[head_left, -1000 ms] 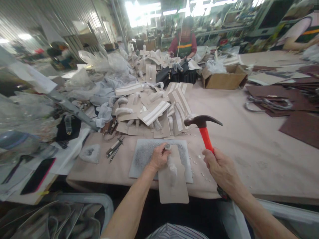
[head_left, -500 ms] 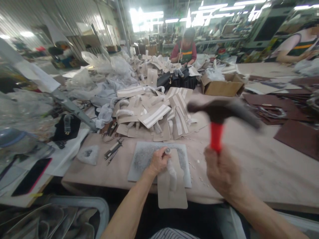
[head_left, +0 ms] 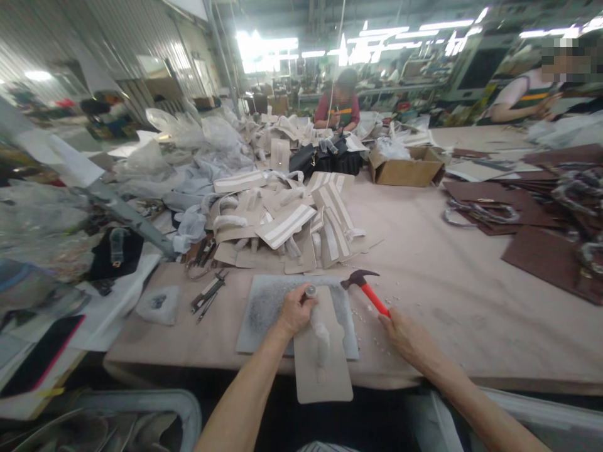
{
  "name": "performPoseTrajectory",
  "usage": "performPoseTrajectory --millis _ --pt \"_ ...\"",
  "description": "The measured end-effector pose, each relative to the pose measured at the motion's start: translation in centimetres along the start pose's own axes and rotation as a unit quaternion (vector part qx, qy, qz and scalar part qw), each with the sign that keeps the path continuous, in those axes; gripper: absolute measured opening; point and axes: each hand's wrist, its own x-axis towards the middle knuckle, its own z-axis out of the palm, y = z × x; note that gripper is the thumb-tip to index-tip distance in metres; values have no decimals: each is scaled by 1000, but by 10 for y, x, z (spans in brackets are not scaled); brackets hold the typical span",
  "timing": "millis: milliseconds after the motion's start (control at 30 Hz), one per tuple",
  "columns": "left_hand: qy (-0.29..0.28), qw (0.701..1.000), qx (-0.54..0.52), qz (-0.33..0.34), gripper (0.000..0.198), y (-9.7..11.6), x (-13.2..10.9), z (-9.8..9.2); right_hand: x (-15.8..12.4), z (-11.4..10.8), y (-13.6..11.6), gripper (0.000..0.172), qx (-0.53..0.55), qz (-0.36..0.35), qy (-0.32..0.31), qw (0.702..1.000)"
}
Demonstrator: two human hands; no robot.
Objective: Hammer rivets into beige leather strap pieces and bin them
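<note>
My left hand (head_left: 296, 310) is closed around a short round metal punch (head_left: 310, 291), held upright at the top of a beige bag panel (head_left: 324, 376). A handle wrapped in white film (head_left: 322, 339) runs down the middle of that panel. Beneath lies a grey, scuffed board (head_left: 264, 307), and the panel's lower end hangs over the table edge. To the right, my right hand (head_left: 400, 329) grips the red handle of a claw hammer (head_left: 372, 296). The hammer's dark head is low, by the board's right edge. What lies under the punch tip is hidden.
Beige panels (head_left: 287, 226) are piled behind the board. Slim metal tools (head_left: 207, 295) and a small plastic bag (head_left: 159, 306) lie to the left. Brown panels (head_left: 551, 263) and an open cardboard box (head_left: 407, 166) stand right and back. A co-worker (head_left: 336, 107) sits across the table.
The hammer has come down from its raised, blurred position to beside the board, with my right hand lower. My left hand still holds the punch on the panel. The view has shifted slightly.
</note>
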Motion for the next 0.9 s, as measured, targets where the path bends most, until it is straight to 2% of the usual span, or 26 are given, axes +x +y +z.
performPoseTrajectory --millis 67,100,167,200,267,333,400,467,533,567,667,733,800,900 --pt "3 1000 -6 -8 15 -1 0 -1 0 4 -6 33 -26 -13 53 998" --pt "4 1000 -8 -12 15 -1 0 -1 -3 5 -14 35 -27 -56 90 994" --pt "8 1000 -16 -21 15 -1 -1 -1 -11 7 -39 46 -9 -202 142 969" --pt "11 999 -21 -25 15 -1 0 -1 -16 8 -53 50 -4 -289 146 946" --pt "27 998 -35 -43 17 -2 1 1 -24 13 -82 47 -23 -431 105 896" --pt "52 993 -65 -86 19 -4 5 4 -28 20 -107 32 -75 -485 53 869" --pt "113 974 -132 -148 25 -3 11 4 -29 25 -124 17 -116 -470 47 874" --pt "204 936 -217 -185 34 4 18 -1 -30 23 -133 15 -129 -408 84 900" --pt "273 907 -271 -172 39 18 23 -12 -31 13 -136 17 -125 -322 120 931" --pt "285 905 -279 -151 40 26 24 -19 -31 6 -136 16 -119 -280 127 944" --pt "267 924 -259 -89 38 49 22 -39 -33 -11 -133 15 -87 -187 125 971" --pt "237 939 -237 -74 36 55 17 -44 -33 -12 -132 23 -50 -143 110 982" --pt "193 954 -215 -79 35 51 11 -40 -34 -3 -131 28 6 -124 84 989" --pt "141 964 -200 -101 35 38 4 -24 -34 20 -131 33 83 -131 70 985"
